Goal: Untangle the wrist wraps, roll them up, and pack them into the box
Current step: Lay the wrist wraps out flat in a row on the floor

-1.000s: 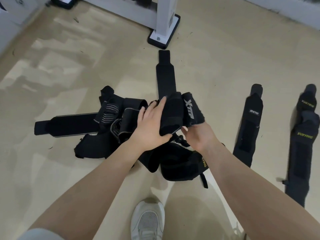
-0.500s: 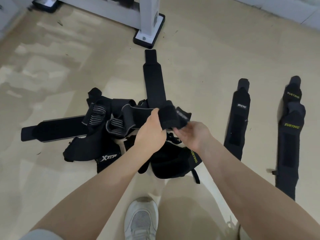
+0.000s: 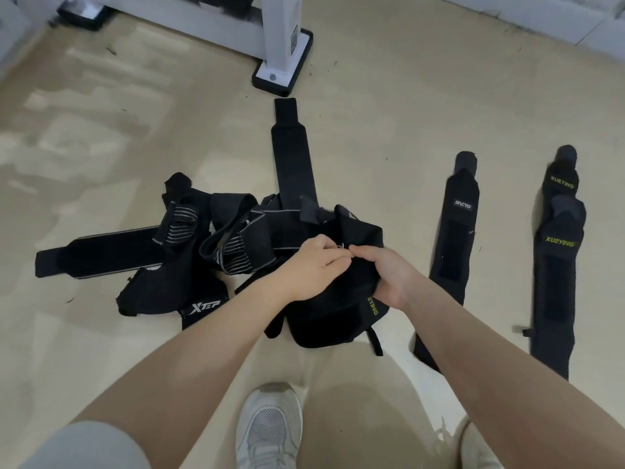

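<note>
1. Black elastic fills both my fists: my left hand (image 3: 313, 265) and my right hand (image 3: 389, 275) meet knuckle to knuckle over the tangled pile of wrist wraps (image 3: 257, 252), fingers curled and pinching the folded wrap (image 3: 355, 238) that lies on top of it.
2. Under my right palm sits a bundled wrap with yellow-green lettering (image 3: 338, 319), its printed edge showing just beside my wrist.
3. From the pile, one long wrap (image 3: 292, 154) runs straight away from me toward the stand's white foot (image 3: 282, 69); another, grey-edged strap (image 3: 101, 255) stretches out flat to my left, and a piece marked XTEP (image 3: 203, 308) lies at the pile's near left edge.
4. To my right, well apart from the tangle, two wraps lie straightened on the beige floor (image 3: 135, 130): the nearer one with a small white label (image 3: 455, 231), the farther one printed XUEYING (image 3: 558, 265).
5. Below my forearms, my white mesh sneaker (image 3: 269, 428) stands on the floor; a grey sleeve (image 3: 84, 445) shows at the lower left.
6. No box appears in this view.
</note>
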Demonstrator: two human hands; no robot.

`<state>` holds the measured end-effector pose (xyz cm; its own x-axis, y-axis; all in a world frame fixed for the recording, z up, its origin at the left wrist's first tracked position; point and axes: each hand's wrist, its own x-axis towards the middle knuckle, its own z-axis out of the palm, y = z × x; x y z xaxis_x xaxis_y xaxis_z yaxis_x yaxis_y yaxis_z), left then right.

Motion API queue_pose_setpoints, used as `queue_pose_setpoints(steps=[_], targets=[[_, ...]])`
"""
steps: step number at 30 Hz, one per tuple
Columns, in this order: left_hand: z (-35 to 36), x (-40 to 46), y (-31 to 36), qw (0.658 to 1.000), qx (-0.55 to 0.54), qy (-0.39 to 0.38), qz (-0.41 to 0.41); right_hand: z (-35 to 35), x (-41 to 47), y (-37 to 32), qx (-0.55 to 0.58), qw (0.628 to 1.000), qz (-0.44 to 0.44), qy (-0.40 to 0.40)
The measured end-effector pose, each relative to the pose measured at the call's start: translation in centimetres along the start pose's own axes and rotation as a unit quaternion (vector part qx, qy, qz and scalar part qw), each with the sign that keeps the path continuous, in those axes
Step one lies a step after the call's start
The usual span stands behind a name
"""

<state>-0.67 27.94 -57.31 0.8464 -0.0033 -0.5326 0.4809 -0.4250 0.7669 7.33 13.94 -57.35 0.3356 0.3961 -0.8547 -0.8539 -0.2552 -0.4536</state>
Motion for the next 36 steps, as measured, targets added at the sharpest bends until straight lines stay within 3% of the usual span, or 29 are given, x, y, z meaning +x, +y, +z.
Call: queue_pose_setpoints(steps=[5, 9, 11, 14, 16, 19, 21, 23, 25, 26, 28, 29, 32, 34, 36], targets=[[1.3, 0.9, -0.7, 0.996, -0.071, 0.032, -0.048, -0.8, 0.3, 0.8, 0.035, 0.999, 0.01, 0.03], [0.3, 0.7, -3.5, 0.975, 0.106, -0.068, -0.185, -1.0, 0.2, 0.6, 0.085, 0.996, -0.007, -0.006], [-0.3, 0.1, -5.6, 0.959, 0.121, -0.073, -0.246, -1.5, 0.1, 0.2, 0.158, 0.986, -0.012, -0.061], [-0.9, -1.0, -7.9, 0.938, 0.215, -0.078, -0.261, -2.0, -0.3, -1.0, 0.214, 0.963, -0.013, -0.163], [-1.3, -1.6, -8.8, 0.905, 0.303, -0.065, -0.291, -2.4, -0.4, -1.5, 0.215, 0.951, -0.009, -0.222], [-1.2, -1.6, -7.9, 0.865, 0.342, -0.058, -0.361, -3.4, -0.3, -1.6, 0.249, 0.93, 0.017, -0.269], [0.0, -1.2, -5.4, 0.86, 0.412, -0.022, -0.301, -4.1, -0.3, -1.3, 0.251, 0.925, 0.03, -0.282], [1.8, -0.3, -2.6, 0.884, 0.452, 0.03, -0.121, -4.8, -0.6, -0.9, 0.23, 0.929, 0.032, -0.288], [4.0, 0.6, -0.3, 0.931, 0.361, -0.004, 0.05, -5.4, -1.3, -0.8, 0.213, 0.927, 0.034, -0.308], [5.0, 1.1, 0.6, 0.952, 0.291, -0.045, 0.085, -5.7, -1.6, -0.8, 0.208, 0.922, 0.035, -0.325], [6.7, 2.6, 1.0, 0.96, 0.244, -0.109, 0.086, -6.6, -1.9, -0.9, 0.203, 0.912, 0.035, -0.354], [7.4, 3.4, 0.8, 0.944, 0.299, -0.116, 0.078, -7.1, -1.9, -0.9, 0.201, 0.909, 0.038, -0.362], [8.7, 4.6, -0.5, 0.848, 0.516, -0.11, 0.052, -8.5, -1.9, -1.1, 0.206, 0.901, 0.051, -0.378], [8.4, 4.8, -1.1, 0.832, 0.546, -0.097, 0.023, -8.9, -1.8, -1.4, 0.18, 0.919, 0.069, -0.343], [7.2, 4.5, -1.9, 0.842, 0.536, -0.066, -0.021, -8.8, -1.8, -1.5, 0.061, 0.968, 0.067, -0.234]])
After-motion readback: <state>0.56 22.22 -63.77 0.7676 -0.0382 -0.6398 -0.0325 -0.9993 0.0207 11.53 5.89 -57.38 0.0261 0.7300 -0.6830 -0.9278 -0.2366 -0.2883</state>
